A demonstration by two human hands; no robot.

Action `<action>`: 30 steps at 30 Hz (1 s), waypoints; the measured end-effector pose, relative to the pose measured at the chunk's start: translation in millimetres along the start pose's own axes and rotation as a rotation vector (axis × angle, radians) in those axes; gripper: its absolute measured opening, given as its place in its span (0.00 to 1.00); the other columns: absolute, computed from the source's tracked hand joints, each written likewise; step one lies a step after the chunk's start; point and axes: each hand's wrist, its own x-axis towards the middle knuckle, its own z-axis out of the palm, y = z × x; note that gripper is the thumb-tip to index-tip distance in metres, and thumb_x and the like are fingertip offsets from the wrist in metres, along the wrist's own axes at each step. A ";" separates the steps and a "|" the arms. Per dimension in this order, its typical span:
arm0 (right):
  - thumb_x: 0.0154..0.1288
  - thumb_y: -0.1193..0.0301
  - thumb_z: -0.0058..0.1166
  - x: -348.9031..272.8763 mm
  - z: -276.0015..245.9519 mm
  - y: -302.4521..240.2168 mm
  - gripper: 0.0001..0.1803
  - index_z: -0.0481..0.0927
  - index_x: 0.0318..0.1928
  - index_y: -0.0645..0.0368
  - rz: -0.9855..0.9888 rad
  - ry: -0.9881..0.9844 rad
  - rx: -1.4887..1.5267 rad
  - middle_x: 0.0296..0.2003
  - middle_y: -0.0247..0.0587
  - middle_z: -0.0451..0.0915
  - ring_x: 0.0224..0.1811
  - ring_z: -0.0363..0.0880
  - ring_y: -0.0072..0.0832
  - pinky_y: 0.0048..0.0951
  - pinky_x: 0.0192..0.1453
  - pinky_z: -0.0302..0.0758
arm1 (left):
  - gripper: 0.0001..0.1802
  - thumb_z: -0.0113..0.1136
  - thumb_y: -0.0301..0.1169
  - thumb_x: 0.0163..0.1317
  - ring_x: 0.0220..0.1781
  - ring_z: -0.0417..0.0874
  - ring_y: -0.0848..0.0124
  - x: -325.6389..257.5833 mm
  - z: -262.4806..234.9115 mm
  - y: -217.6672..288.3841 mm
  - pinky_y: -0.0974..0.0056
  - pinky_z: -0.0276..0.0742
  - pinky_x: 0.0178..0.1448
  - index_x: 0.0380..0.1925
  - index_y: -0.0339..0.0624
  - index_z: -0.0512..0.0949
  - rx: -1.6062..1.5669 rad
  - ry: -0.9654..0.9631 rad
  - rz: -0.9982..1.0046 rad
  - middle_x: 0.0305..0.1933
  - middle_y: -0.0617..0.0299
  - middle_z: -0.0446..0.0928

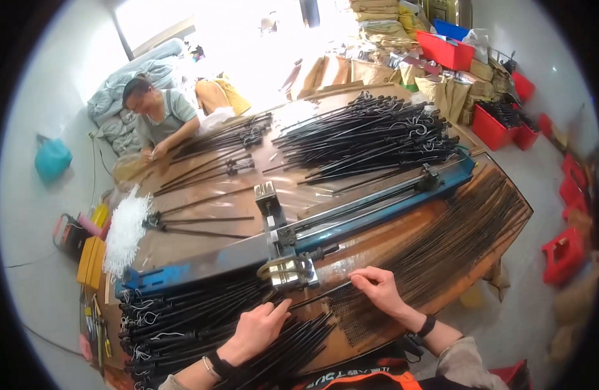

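A thin black rod (320,296) stretches slantwise between my hands, just in front of the metal clamp block (293,270) of a long blue bench fixture (208,259). My right hand (380,292) pinches its right end between thumb and fingers. At the other end, the curled fingers of my left hand (257,331) close on the rod; their grip is partly hidden. Under and beside my left hand lies a pile of black rods (182,318) with thicker handles and white cord loops. Many thin bare rods (436,240) are spread beside my right hand.
Across the table a person (159,117) handles something small. Another heap of black rods (371,136) lies beyond the fixture. White strips (127,231) are piled at the left edge. Red bins (494,127) and sacks (436,91) stand behind; red stools (562,257) are at right.
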 end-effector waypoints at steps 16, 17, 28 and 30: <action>0.59 0.72 0.62 36.3 -5.9 0.6 0.19 0.80 0.53 0.56 -1.161 -0.197 -0.313 0.29 0.38 0.76 0.33 0.76 0.35 0.37 0.34 0.75 | 0.21 0.57 0.26 0.65 0.27 0.80 0.48 22.8 -19.3 -7.6 0.51 0.76 0.31 0.58 0.51 0.78 -0.044 -0.231 -0.017 0.29 0.52 0.79; 0.62 0.70 0.62 35.4 -7.8 -13.8 0.20 0.79 0.55 0.56 -1.139 -0.166 -0.307 0.29 0.38 0.76 0.33 0.76 0.34 0.36 0.34 0.76 | 0.21 0.57 0.26 0.65 0.27 0.80 0.48 43.9 -26.9 -1.6 0.51 0.76 0.31 0.58 0.51 0.78 -0.074 -0.253 0.074 0.29 0.52 0.79; 0.67 0.59 0.58 75.8 -131.6 9.6 0.23 0.76 0.59 0.51 -0.816 -0.034 -0.720 0.33 0.37 0.83 0.30 0.82 0.31 0.30 0.37 0.82 | 0.17 0.52 0.27 0.67 0.41 0.80 0.41 156.0 -24.7 -35.3 0.50 0.80 0.42 0.55 0.38 0.75 0.225 -0.104 0.415 0.45 0.39 0.79; 0.67 0.58 0.58 84.6 -170.4 46.2 0.23 0.76 0.59 0.51 -0.739 0.128 -0.758 0.32 0.37 0.83 0.29 0.82 0.31 0.30 0.36 0.81 | 0.18 0.52 0.26 0.67 0.41 0.80 0.43 173.7 -45.5 4.6 0.51 0.79 0.43 0.56 0.38 0.75 0.179 -0.246 0.234 0.43 0.40 0.79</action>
